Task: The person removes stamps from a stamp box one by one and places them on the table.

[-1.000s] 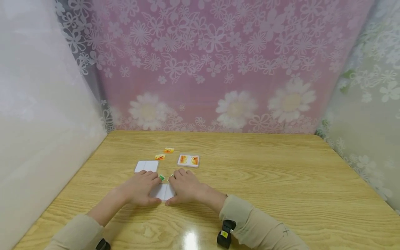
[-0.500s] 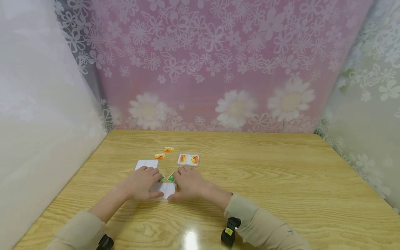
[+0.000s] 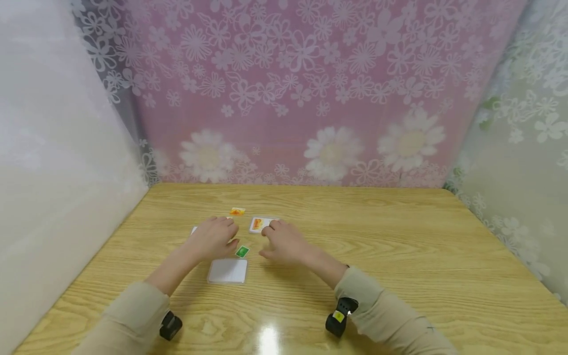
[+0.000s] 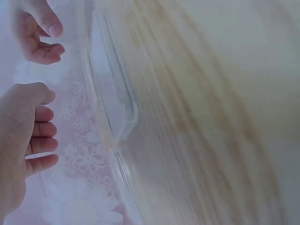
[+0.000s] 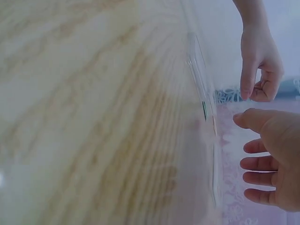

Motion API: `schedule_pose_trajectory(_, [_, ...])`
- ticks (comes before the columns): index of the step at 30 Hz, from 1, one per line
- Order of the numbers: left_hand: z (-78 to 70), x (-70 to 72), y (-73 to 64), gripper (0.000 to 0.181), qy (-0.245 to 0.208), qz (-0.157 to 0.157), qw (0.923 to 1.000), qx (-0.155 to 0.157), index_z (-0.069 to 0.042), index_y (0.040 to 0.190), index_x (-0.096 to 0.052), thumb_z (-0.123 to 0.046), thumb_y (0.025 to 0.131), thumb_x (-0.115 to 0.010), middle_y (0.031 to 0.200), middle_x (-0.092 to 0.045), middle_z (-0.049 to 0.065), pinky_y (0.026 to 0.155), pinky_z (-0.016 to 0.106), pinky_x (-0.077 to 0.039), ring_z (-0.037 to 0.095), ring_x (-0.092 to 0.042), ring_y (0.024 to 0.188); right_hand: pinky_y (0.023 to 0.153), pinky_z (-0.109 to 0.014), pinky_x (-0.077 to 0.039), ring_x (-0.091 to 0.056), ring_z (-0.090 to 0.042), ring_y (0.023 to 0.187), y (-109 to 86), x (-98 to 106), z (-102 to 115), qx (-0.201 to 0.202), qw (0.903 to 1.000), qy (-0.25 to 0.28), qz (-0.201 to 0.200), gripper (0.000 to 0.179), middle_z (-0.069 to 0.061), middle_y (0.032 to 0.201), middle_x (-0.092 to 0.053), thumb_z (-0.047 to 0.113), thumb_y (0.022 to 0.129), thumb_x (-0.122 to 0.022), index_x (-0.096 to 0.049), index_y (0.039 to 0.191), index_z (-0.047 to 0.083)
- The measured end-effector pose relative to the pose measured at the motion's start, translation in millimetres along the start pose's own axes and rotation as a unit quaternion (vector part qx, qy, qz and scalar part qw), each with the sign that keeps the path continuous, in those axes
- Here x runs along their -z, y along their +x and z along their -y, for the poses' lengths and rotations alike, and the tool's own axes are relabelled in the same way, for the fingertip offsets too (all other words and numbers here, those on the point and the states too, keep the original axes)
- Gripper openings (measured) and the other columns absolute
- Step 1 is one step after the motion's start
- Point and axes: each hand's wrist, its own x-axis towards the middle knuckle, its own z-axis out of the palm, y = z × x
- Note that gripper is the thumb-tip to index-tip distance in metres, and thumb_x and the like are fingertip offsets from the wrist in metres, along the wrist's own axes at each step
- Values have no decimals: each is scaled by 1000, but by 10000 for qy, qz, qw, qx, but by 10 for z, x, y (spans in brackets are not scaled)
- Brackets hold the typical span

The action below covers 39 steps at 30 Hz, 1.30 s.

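Observation:
A clear-rimmed flat case with a white face (image 3: 228,271) lies on the table, just in front of both hands. Beyond it is a small green card (image 3: 242,251). My left hand (image 3: 215,239) hovers left of that card, its fingers loosely bent; the left wrist view shows nothing in this hand (image 4: 21,140). To the card's right hangs my right hand (image 3: 287,242), its fingers relaxed and holding nothing in the right wrist view (image 5: 279,159). Its fingertips overlap, in the head view, a second case with orange pictures (image 3: 258,225). The second green card is not visible.
An orange picture card (image 3: 237,211) lies farther back on the wooden table (image 3: 377,256). Behind my left hand, only a corner of another white case (image 3: 194,230) shows. Flowered pink cloth (image 3: 284,98) hangs past the table's far edge.
Both hands have come off the near case. My left hand has moved forward and a little right, covering the left-hand case; my right hand has moved right and slightly forward.

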Motion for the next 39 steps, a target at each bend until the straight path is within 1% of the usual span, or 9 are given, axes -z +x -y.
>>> schedule_pose_trajectory(4, [22,15,134,25,-98,18,9998,155,-14,68,-49,-24,79,-69,63,-41,-8,51,24,-31,9,-35,53,80,-36,-47,-54,-22,98,17,38,-116,-42,9997,-94,-234,44,-7,105,-58,36,83,-67,-60,114,5])
schedule_pose_trajectory(8, [49,24,275,25,-274,160,9987,393,-13,74,-50,-28,80,-69,68,-46,-6,53,28,-36,11,-42,58,82,-36,-47,-54,-23,101,44,67,-237,-148,9989,-309,-305,48,-7,109,-58,37,82,-68,-59,117,5])
schedule_pose_trajectory(10, [61,21,335,25,-386,281,9974,533,-11,80,-53,-31,81,-69,74,-51,-4,59,31,-41,13,-48,64,84,-36,-46,-53,-23,104,52,87,-291,-217,9988,-340,-273,50,-8,112,-57,38,82,-68,-58,119,5])
schedule_pose_trajectory(13, [77,0,407,27,-471,474,9953,702,-9,88,-57,-34,82,-68,82,-57,-1,68,36,-44,18,-55,75,87,-38,-45,-52,-25,107,73,97,-369,-310,9984,-388,-254,54,-9,115,-56,39,82,-69,-56,121,5])
schedule_pose_trajectory(18, [102,-29,479,36,-592,934,9899,891,-7,100,-60,-39,84,-65,95,-63,3,79,40,-44,23,-59,90,91,-41,-42,-47,-26,114,133,65,-477,-526,9977,-407,-130,60,-10,121,-53,43,82,-66,-52,127,6])
schedule_pose_trajectory(22, [123,-93,547,48,-621,1376,9826,1081,-6,114,-58,-44,85,-62,111,-61,7,89,43,-41,26,-56,103,95,-44,-39,-44,-28,118,176,65,-529,-655,9972,-353,-15,63,-11,124,-51,45,82,-65,-49,130,6])
schedule_pose_trajectory(27, [120,-182,628,65,-760,1875,9713,1249,-5,132,-48,-48,85,-61,131,-51,10,102,47,-31,28,-46,122,98,-45,-35,-41,-28,121,226,61,-566,-796,9964,-242,180,67,-10,128,-48,49,82,-64,-47,133,8])
schedule_pose_trajectory(34, [83,-257,697,71,-1002,2170,9627,1270,-4,138,-40,-45,85,-61,139,-43,13,105,49,-25,31,-37,128,100,-46,-32,-38,-29,124,325,-5,-589,-810,9954,-232,446,74,-11,132,-45,53,81,-63,-44,136,8])
schedule_pose_trajectory(39, [74,-273,709,68,-1030,2250,9615,1193,-2,137,-40,-39,84,-58,138,-43,14,106,49,-23,32,-37,128,103,-46,-29,-33,-28,127,383,-87,-608,-834,9928,-493,702,80,-10,136,-41,57,79,-62,-40,139,9])
